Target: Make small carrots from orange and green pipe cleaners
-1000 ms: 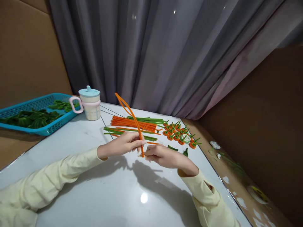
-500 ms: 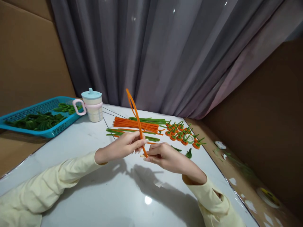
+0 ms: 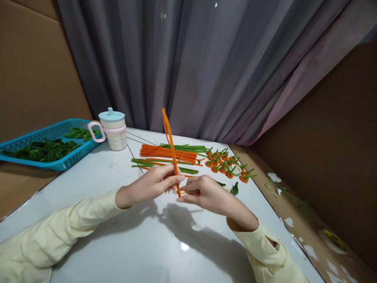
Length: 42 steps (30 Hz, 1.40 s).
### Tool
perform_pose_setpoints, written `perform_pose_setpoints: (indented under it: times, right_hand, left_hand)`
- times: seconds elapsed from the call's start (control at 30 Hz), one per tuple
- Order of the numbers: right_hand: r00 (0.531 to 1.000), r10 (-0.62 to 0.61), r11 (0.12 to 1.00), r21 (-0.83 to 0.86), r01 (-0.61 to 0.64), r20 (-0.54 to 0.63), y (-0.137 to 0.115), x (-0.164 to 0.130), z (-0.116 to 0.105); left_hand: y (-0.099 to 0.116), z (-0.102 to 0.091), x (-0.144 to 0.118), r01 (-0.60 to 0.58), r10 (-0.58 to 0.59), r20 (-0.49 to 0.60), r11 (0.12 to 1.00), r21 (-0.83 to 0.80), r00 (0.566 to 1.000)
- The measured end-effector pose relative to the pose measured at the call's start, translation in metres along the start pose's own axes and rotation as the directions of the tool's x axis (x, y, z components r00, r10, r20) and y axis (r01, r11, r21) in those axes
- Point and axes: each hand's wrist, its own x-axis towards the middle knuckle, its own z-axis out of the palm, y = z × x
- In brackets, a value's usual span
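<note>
My left hand [image 3: 159,182] pinches a long orange pipe cleaner [image 3: 172,145], which is folded into a loop and stands nearly upright above the fingers. Close on its right, my right hand [image 3: 207,192] is closed at the pipe cleaner's lower end and grips a thin pale stick [image 3: 183,192]. The stick crosses behind the orange strand, and part of it is hidden by the fingers. Just beyond both hands lie a bundle of orange pipe cleaners [image 3: 167,153] and green pipe cleaners [image 3: 191,148]. A twisted green leaf shape [image 3: 235,189] rests past my right hand.
Several orange coiled pieces with green stems [image 3: 215,167] surround a tape roll [image 3: 235,169]. On the left are a lidded cup [image 3: 116,131] and a blue basket [image 3: 66,159] of green pieces. A white case [image 3: 273,177] and another roll [image 3: 332,240] lie beyond the table's right edge.
The orange loop has swung slightly to the right and stands more upright. More of the pale stick shows between the hands. Both hands keep their hold.
</note>
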Motion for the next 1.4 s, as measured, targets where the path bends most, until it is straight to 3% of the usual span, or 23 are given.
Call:
perform_pose_setpoints:
  times: [0.3, 0.47, 0.63, 0.73, 0.8, 0.9, 1.0, 1.13, 1.3, 1.4]
  right_hand:
    - [0.996, -0.048, 0.998, -0.033, 0.046, -0.073, -0.003, 0.000, 0.002]
    - [0.988, -0.110, 0.959, -0.273, 0.076, -0.112, -0.010, -0.004, 0.008]
    - [0.960, -0.245, 0.729, -0.679, 0.088, -0.138, -0.022, -0.015, 0.018]
    - [0.957, -0.285, 0.599, -0.789, 0.138, -0.049, -0.028, -0.019, 0.021]
    - [0.964, -0.264, 0.544, -0.822, 0.168, 0.023, -0.031, -0.020, 0.021]
    - [0.972, -0.229, 0.520, -0.836, 0.174, 0.059, -0.029, -0.019, 0.020]
    - [0.974, -0.222, 0.547, -0.821, 0.165, 0.048, -0.023, -0.016, 0.018]
    - [0.969, -0.249, 0.603, -0.783, 0.151, -0.005, -0.017, -0.013, 0.015]
    - [0.977, -0.212, 0.672, -0.728, 0.137, -0.012, -0.015, -0.015, 0.009]
    - [0.981, -0.195, 0.711, -0.688, 0.145, 0.005, -0.014, -0.016, 0.005]
  left_hand:
    - [0.003, -0.001, 0.002, 0.030, -0.028, -0.030, 0.999, 0.036, 0.999]
    - [-0.003, -0.002, 0.003, 0.073, -0.071, -0.033, 0.994, 0.076, 0.997]
    - [-0.005, -0.001, 0.005, 0.152, -0.153, 0.053, 0.988, 0.026, 0.987]
    - [-0.008, 0.000, 0.006, 0.199, -0.198, 0.179, 0.980, 0.011, 0.964]
    - [-0.011, 0.002, 0.005, 0.179, -0.191, 0.170, 0.980, 0.083, 0.967]
    - [-0.015, 0.008, 0.000, 0.061, -0.044, -0.056, 0.938, 0.341, 0.997]
    - [-0.017, 0.016, -0.009, -0.095, 0.228, -0.178, 0.828, 0.552, 0.957]
    - [-0.014, 0.025, -0.018, -0.269, 0.497, -0.136, 0.656, 0.705, 0.857]
    - [-0.008, 0.029, -0.023, -0.406, 0.645, 0.006, 0.473, 0.782, 0.764]
    - [-0.005, 0.029, -0.025, -0.421, 0.723, 0.119, 0.253, 0.871, 0.680]
